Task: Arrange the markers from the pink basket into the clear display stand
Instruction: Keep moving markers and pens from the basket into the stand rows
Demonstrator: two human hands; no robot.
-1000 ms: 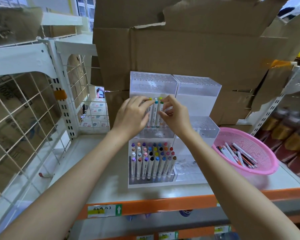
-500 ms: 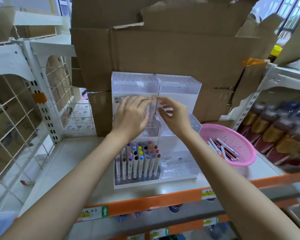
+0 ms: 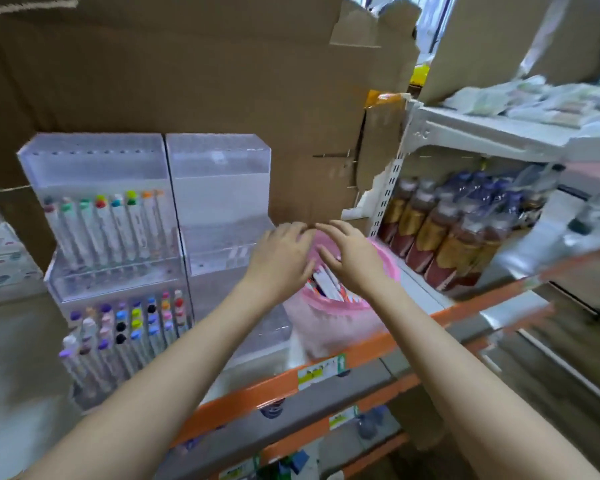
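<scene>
Hands meet over the basket [image 3: 329, 323]: our left hand [image 3: 281, 252] and our right hand [image 3: 352, 258] hover side by side above its pink rim, palms down, their fingertips almost touching at the far side. The left fingers [image 3: 298, 232] lie straight and loosely spread, pinching nothing. The right fingers [image 3: 331, 230] are likewise stretched out and slightly apart, and hold nothing that we can see. Between our 2 wrists we glimpse loose markers [image 3: 326, 284] lying in the basket, white barrels with dark and red ends, though blur hides how many.

We see the basket sitting on the shelf [image 3: 257, 388], near its orange front edge and just to the right of the stand [image 3: 219, 188]. The stand is clear, stepped in tiers and split into 2 halves side by side. In its left half, the middle tier carries an upper row [image 3: 115, 230] of upright markers with maroon, green, red, teal, yellow-green and orange caps. The bottom tier holds the lower markers [image 3: 132, 323], packed close, capped in purple, blue, black, pink and red.

Cardboard [image 3: 187, 81] rises behind both stand and basket. To the right of the basket, on a neighbouring white rack [image 3: 482, 129], we see bottles [image 3: 440, 237] with dark contents and gold labels standing in rows. Motion smears most of our view.
</scene>
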